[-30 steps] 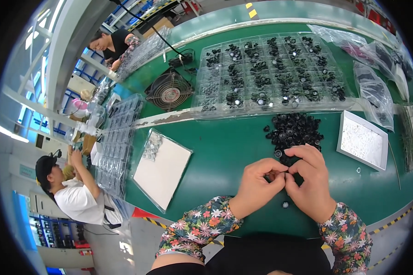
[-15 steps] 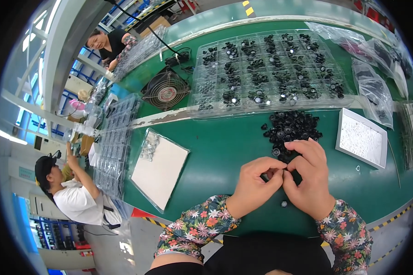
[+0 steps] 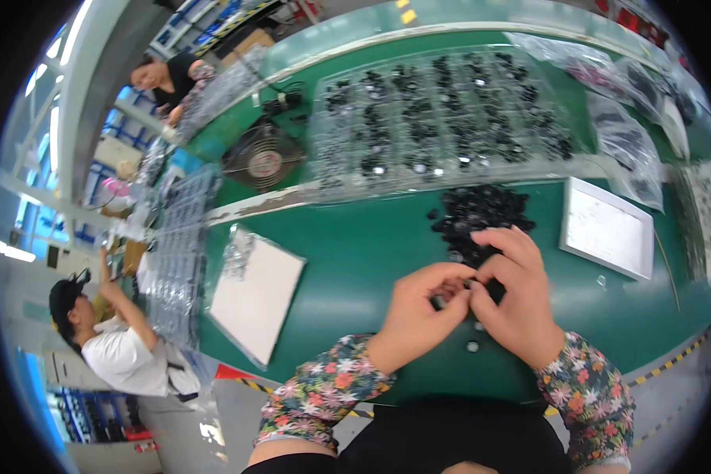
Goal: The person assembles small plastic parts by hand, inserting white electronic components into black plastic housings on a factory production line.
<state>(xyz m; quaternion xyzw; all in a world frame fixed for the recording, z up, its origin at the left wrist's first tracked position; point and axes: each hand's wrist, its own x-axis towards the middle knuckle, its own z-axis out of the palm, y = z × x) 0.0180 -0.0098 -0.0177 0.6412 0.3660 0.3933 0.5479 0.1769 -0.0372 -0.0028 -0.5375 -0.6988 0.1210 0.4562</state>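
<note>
My left hand and my right hand meet over the green table, thumbs and forefingers pinched together. Between the fingertips is a small dark part, mostly hidden and too blurred to name more exactly. Just beyond my right hand lies a heap of small round black parts, some covered by its raised fingers. On the table below the fingertips rests a small round part with a light top. Another small piece shows close by, partly covered by my right hand.
A shallow white box of tiny pale pieces stands right, a clear ring before it. A bagged pale board lies left. Behind are a fan, a clear compartment tray of black parts and plastic bags. Two people are at left.
The whole view has shifted, so the table and its contents appear farther left. My hands stay pinched together, and a second small piece now shows beneath them.
</note>
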